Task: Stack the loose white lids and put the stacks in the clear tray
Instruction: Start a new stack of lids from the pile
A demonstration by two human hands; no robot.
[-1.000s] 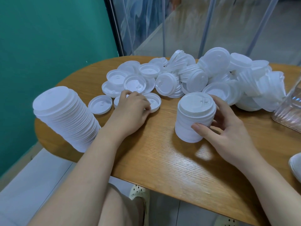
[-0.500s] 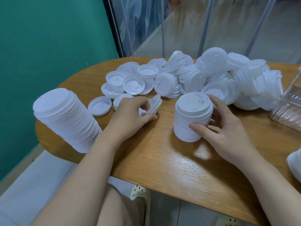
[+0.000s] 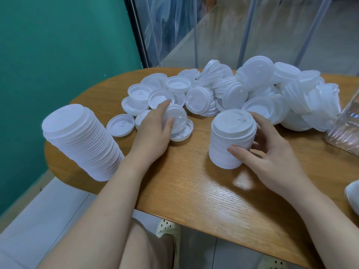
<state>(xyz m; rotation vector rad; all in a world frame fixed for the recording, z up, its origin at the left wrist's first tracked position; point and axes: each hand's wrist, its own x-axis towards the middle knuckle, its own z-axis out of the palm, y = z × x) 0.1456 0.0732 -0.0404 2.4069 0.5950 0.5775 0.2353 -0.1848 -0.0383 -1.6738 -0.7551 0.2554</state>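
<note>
Since half a second ago the left hand (image 3: 155, 131) has lifted one thin white plastic lid (image 3: 175, 118) off the oval wood-grain table (image 3: 194, 187), thumb and fingers pinching its rim. The right hand (image 3: 272, 152) curls round the short upright stack of white lids (image 3: 231, 138). These look light, stiff and slick, best held by the rim; behind lie the loose heap of white lids (image 3: 262, 94) and, far right, the ribbed clear tray (image 3: 347, 131).
</note>
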